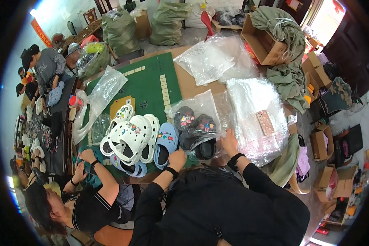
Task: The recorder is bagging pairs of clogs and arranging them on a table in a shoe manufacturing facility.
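Observation:
A pair of black clogs (205, 149) with colourful charms lies inside a clear plastic bag (208, 102) in front of me. My right hand (229, 143) pinches the bag's right edge. On the other side, my left hand (177, 160) is closed at the bag's near left edge, beside a light blue clog (167, 141). White clogs (136, 137) with charms are piled to the left, over another blue clog (136, 169) at the table's near edge.
Flat clear bags (256, 106) are stacked at right, with a patterned phone (264, 122) on them. More loose plastic (205, 57) lies farther back on the green mat (151, 88). A co-worker (90, 197) sits close at left. Cardboard boxes (266, 43) stand at far right.

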Demonstrator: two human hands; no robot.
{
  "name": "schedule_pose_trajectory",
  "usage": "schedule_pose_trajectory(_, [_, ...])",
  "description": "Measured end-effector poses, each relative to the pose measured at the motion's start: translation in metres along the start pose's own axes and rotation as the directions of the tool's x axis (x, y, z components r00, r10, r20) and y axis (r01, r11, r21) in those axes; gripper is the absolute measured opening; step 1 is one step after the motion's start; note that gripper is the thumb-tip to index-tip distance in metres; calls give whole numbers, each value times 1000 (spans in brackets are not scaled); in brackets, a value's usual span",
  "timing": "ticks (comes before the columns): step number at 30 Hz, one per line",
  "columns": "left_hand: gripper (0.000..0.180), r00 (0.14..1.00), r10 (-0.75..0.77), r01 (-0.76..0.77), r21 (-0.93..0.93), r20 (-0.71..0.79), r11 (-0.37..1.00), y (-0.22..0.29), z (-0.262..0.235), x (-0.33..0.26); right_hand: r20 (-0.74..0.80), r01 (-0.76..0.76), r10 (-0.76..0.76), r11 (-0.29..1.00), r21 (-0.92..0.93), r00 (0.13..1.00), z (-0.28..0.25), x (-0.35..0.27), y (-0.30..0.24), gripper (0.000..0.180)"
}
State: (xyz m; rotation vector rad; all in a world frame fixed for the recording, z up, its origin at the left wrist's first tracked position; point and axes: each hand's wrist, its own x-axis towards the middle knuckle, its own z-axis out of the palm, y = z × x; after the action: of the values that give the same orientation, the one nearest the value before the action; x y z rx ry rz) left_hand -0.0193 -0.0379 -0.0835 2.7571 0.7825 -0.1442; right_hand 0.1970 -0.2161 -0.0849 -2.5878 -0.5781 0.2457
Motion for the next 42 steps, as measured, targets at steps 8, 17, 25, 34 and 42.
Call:
schedule_pose_trajectory(8, [27, 999, 19, -19, -5, 49, 1000, -15, 24, 6, 95, -141, 143, 990, -29, 985, 6, 19, -12, 46])
schedule_pose_trajectory(17, [33, 978, -186, 210, -414, 98, 886, -21, -32, 24, 181, -108, 59, 955, 275, 982, -22, 53, -36, 39])
schedule_pose_trajectory(25, [29, 967, -237, 219, -791, 96, 571, -22, -138, 44, 10, 122, -145, 868, 482, 989, -94, 86, -92, 42])
schedule_pose_trajectory(34, [24, 967, -242, 153, -947, 84, 283, -14, -204, 37, 8, 139, -213, 665, 734, 977, -159, 88, -139, 43])
schedule_pose_trajectory(42, [21, 941, -161, 320, -936, 297, 149, -13, -202, 34, 419, -281, -109, 588, 759, 901, -155, 96, -110, 49])
